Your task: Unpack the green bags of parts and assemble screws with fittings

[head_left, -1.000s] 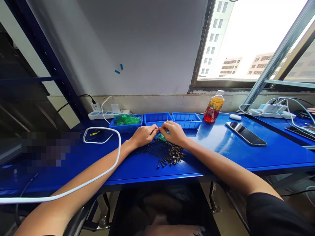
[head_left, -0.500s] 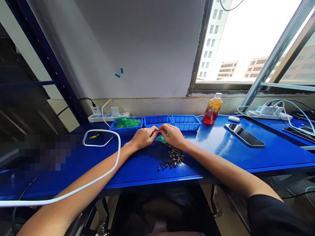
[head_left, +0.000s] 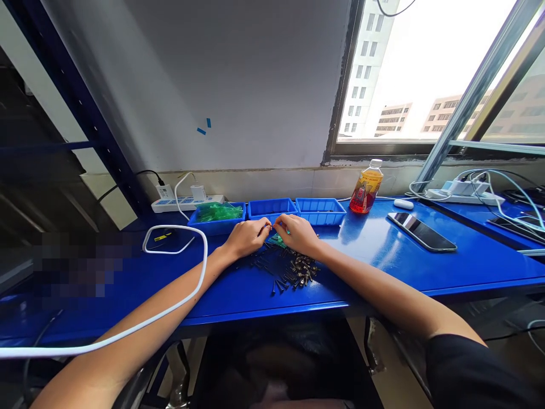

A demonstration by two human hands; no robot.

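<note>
My left hand [head_left: 249,236] and my right hand [head_left: 297,233] meet almost tip to tip above the blue table [head_left: 264,307]. Both are closed in a pinch, and whatever lies between the fingertips is too small to make out. Just beneath them is a pile of metal screws [head_left: 303,270], with darker, thinner screws [head_left: 260,262] spread to its left. A small green piece [head_left: 277,240] lies partly hidden by my right hand. Behind the hands stand three blue bins: the left one [head_left: 219,228] holds green plastic bags [head_left: 219,212], then a middle bin [head_left: 271,208] and a right bin [head_left: 321,213].
A drink bottle [head_left: 366,187] stands right of the bins, near a white case [head_left: 403,204] and a phone [head_left: 421,232]. Power strips [head_left: 187,203] line the back. A thick white cable [head_left: 170,309] loops over my left forearm in view.
The view has shifted very slightly. My hands stay pinched together, with a slightly wider gap between the fingertips.
</note>
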